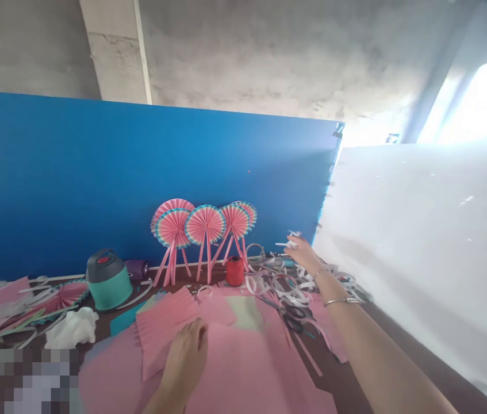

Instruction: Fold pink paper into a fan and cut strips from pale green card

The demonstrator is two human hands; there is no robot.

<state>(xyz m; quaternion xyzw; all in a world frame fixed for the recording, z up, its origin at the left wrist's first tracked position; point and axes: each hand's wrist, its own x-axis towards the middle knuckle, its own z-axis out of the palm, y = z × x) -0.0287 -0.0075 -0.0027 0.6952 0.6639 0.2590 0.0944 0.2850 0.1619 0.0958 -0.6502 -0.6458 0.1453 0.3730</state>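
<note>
My right hand [302,254] reaches out over a tangle of white paper strips [288,287] at the back right. Its fingers close on some white paper scraps [291,244]. My left hand [190,345] rests low over pink paper sheets [238,368], its fingers curled in. What those fingers hold, if anything, is hidden. Beside it on the left lies a pleated pink sheet [165,322]. Scissors with dark handles [291,322] lie among the strips.
Several pink pleated paper fans [206,225] lean on the blue partition [75,172]. Before them stands a red spool [235,271]. On the left are a teal and grey container [108,282], crumpled white material [74,328] and more strips. A white panel [433,230] rises at right.
</note>
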